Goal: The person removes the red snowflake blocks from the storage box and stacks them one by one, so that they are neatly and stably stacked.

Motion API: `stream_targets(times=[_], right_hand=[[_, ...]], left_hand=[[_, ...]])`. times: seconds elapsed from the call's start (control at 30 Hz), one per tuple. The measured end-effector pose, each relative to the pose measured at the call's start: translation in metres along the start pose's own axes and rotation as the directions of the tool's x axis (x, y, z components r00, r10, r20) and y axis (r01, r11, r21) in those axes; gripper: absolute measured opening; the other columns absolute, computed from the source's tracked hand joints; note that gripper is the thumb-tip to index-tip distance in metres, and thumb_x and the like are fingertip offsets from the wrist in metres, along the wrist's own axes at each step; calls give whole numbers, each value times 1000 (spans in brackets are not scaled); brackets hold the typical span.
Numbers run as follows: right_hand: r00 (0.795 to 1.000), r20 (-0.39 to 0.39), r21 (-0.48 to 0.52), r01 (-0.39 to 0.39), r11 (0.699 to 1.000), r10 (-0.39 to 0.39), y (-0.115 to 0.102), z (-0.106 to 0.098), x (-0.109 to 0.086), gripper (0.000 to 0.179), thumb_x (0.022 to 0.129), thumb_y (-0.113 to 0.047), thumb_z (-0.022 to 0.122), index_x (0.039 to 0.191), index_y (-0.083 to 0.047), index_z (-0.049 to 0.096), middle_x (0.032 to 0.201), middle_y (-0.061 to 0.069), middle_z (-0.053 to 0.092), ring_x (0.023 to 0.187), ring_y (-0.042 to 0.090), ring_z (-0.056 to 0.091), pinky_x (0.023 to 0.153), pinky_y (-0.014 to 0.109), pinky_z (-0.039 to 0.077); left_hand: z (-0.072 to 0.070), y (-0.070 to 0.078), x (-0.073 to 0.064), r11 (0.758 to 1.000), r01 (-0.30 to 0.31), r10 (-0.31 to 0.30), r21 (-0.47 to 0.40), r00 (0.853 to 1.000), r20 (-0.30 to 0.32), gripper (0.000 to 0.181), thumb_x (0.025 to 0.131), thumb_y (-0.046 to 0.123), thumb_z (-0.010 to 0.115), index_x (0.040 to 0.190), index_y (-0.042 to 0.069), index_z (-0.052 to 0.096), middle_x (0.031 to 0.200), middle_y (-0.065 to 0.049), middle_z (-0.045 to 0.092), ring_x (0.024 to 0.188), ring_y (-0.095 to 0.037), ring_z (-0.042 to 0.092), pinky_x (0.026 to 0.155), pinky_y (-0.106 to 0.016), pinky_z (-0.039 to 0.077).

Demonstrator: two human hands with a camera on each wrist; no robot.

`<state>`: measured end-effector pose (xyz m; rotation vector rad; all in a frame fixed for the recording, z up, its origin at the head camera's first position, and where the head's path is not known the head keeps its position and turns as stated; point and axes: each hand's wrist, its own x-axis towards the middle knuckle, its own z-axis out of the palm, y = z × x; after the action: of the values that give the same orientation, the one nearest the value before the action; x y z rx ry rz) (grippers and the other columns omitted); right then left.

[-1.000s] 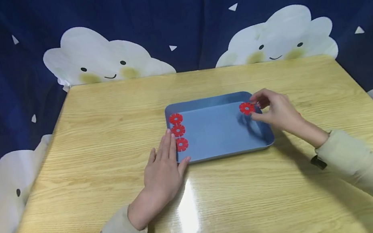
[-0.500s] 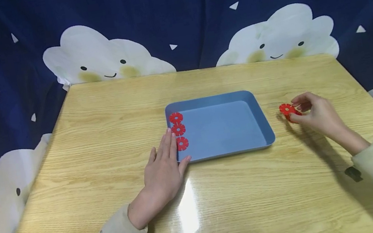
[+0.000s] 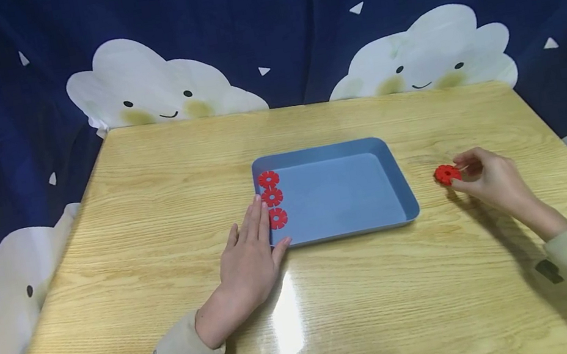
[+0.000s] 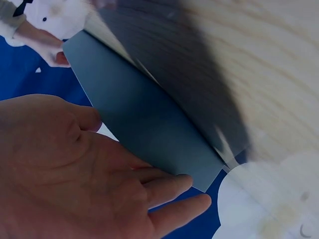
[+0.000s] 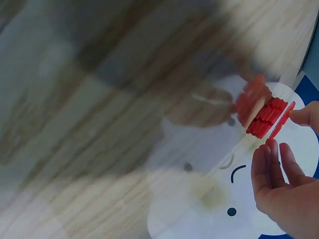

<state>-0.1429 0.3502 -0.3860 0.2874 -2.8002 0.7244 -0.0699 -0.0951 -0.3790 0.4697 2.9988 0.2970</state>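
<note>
One edge-pinched disc [image 5: 282,120] in the right hand [image 3: 497,180] could slip, scattering the stack [image 5: 267,118] beneath; left hand [image 3: 248,255], fingers straight, touches the tray [image 3: 342,195] at left.

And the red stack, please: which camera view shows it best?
The right wrist view: the stack appears side-on, layered, near the disc the right hand pinches. The head view shows it from above, mostly hidden; the left wrist view does not show it.
</note>
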Motion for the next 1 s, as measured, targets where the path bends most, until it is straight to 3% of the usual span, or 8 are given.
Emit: stream_targets(times=[0.1, 0.23, 0.37, 0.67, 0.87, 1.0], right_hand=[[1000, -2, -5, -2, 1000, 2, 1, -1, -1, 39, 75, -3, 82, 109, 6, 64, 98, 24, 68, 76, 27, 64, 63, 2, 37], [1000, 2, -3, 15, 1000, -15, 4, 0, 0, 39, 75, -2, 81, 109, 8, 64, 97, 26, 67, 79, 38, 63, 63, 2, 36], [1000, 15, -1, 9, 1000, -9, 6, 1, -1, 39, 76, -2, 80, 109, 9, 63, 97, 27, 66, 80, 40, 62, 63, 3, 35], [1000, 22, 4, -17, 1000, 17, 0, -4, -2, 37, 78, -5, 80, 109, 7, 63, 100, 25, 67, 80, 26, 62, 64, 5, 38], [999, -19, 22, 28, 999, -27, -15, -2, 4, 36, 77, -4, 80, 108, 5, 65, 101, 22, 66, 84, 37, 62, 68, 11, 40], [993, -76, 41, 94, 995, -91, -38, 4, 14, 35, 77, -4, 79, 108, 2, 66, 101, 18, 66, 84, 35, 62, 70, 15, 41]], left_hand=[[0, 0, 0, 1000, -1, 1, -6, 1000, -8, 75, 103, 48, 39, 155, -1, 17, 164, -12, 6, 149, -25, 10, 117, -50, 19], [1, -1, 0, 1000, 2, -2, -5, 1000, -9, 74, 104, 48, 39, 155, -1, 16, 164, -12, 6, 149, -24, 10, 117, -49, 19], [2, 0, 0, 1000, 3, -3, 3, 1000, -7, 75, 104, 49, 38, 155, 0, 16, 164, -12, 6, 149, -24, 10, 117, -49, 19], [2, 0, 0, 1000, 5, -5, 10, 1000, 4, 75, 103, 50, 38, 156, 0, 15, 164, -11, 4, 149, -24, 8, 117, -48, 18], [2, 0, 0, 1000, 7, -7, 9, 1000, 3, 76, 103, 50, 38, 156, 0, 15, 164, -12, 4, 149, -24, 9, 117, -48, 18], [2, 0, 0, 1000, 8, -8, 7, 1000, 2, 76, 103, 49, 39, 156, 0, 15, 164, -12, 5, 149, -24, 9, 117, -48, 18]])
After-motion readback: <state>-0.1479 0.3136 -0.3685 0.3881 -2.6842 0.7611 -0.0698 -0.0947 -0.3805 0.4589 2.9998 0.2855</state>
